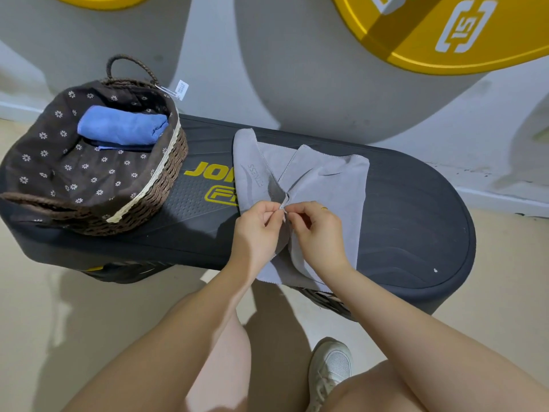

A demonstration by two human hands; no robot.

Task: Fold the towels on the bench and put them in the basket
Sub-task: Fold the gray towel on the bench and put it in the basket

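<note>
A grey towel [329, 185] lies across the middle of the dark bench [416, 227], its near edge hanging over the front. My left hand [258, 230] and my right hand [316, 230] meet above the towel's centre, each pinching a corner of it, so two flaps are lifted toward each other. At the bench's left end stands a woven brown basket [154, 185] with a flowered dark lining. A folded blue towel [121, 127] lies inside it, on top of a darker blue one.
Big yellow and grey weight plates [430, 31] lean against the wall behind the bench. My knees and a white shoe [329, 370] are on the beige floor in front. The bench's right end is bare.
</note>
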